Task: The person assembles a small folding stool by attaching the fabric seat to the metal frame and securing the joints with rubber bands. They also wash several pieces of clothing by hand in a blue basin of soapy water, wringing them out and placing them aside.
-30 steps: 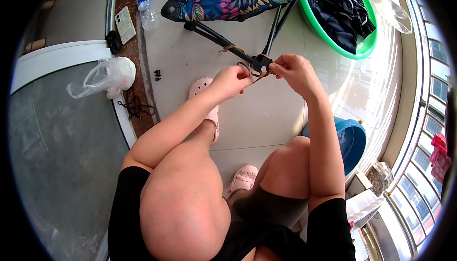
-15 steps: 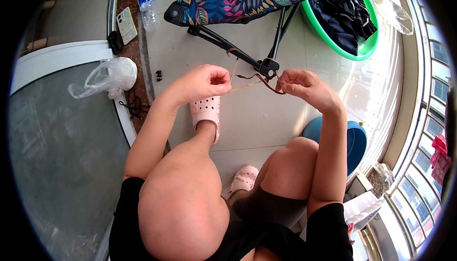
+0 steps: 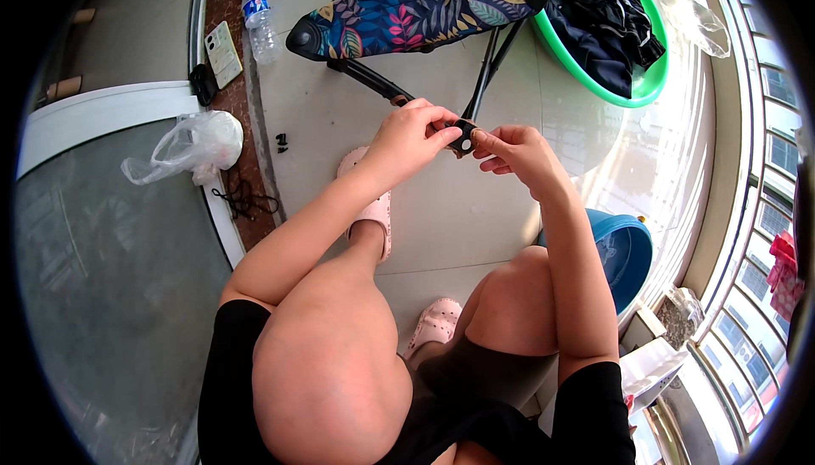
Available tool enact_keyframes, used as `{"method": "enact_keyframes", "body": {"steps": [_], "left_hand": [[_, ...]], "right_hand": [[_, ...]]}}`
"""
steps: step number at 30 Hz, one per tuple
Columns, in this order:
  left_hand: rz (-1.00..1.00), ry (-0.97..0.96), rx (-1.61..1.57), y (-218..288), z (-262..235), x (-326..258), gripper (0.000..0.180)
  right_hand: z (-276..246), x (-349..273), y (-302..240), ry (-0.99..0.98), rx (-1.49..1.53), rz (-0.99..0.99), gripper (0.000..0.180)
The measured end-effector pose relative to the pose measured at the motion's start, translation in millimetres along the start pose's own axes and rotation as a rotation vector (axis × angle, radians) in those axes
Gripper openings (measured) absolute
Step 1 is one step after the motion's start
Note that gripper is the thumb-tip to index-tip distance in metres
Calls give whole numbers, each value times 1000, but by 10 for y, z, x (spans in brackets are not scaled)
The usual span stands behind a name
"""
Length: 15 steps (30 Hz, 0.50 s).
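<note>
A folding stool with a leaf-patterned fabric seat and black legs stands in front of me. At its leg crossing is a small black block with a pale round spot. My left hand is closed in a pinch at the block's left side, and my right hand pinches at its right side. A thin brown cord runs between them around the block, but my fingers now hide most of it. Both hands are nearly touching.
A green basin of dark clothes is at the far right, with a blue bucket nearer. Left lie a bottle, a phone, a plastic bag and a black cable. My pink clogs rest on the tiles.
My hands have come together at the black block: the left moved right, the right moved slightly left. The cord, earlier stretched between them in loops, is now mostly hidden.
</note>
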<state>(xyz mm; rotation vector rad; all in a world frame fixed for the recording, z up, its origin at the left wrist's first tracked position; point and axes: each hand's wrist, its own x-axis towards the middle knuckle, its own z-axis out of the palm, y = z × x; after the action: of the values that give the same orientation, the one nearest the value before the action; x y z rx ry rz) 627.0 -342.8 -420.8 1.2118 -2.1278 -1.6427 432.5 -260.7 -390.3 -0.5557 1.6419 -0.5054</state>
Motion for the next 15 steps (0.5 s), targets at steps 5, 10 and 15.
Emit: {"method": "enact_keyframes", "body": {"steps": [5, 10, 15], "left_hand": [[-71, -20, -143, -92, 43, 75, 27], [-77, -47, -185, -141, 22, 131, 27], [-67, -58, -121, -124, -29, 146, 26]], "right_hand": [[-30, 25, -10, -37, 206, 150, 40], [12, 86, 93, -99, 114, 50, 24], [-18, 91, 65, -90, 60, -43, 16]]}}
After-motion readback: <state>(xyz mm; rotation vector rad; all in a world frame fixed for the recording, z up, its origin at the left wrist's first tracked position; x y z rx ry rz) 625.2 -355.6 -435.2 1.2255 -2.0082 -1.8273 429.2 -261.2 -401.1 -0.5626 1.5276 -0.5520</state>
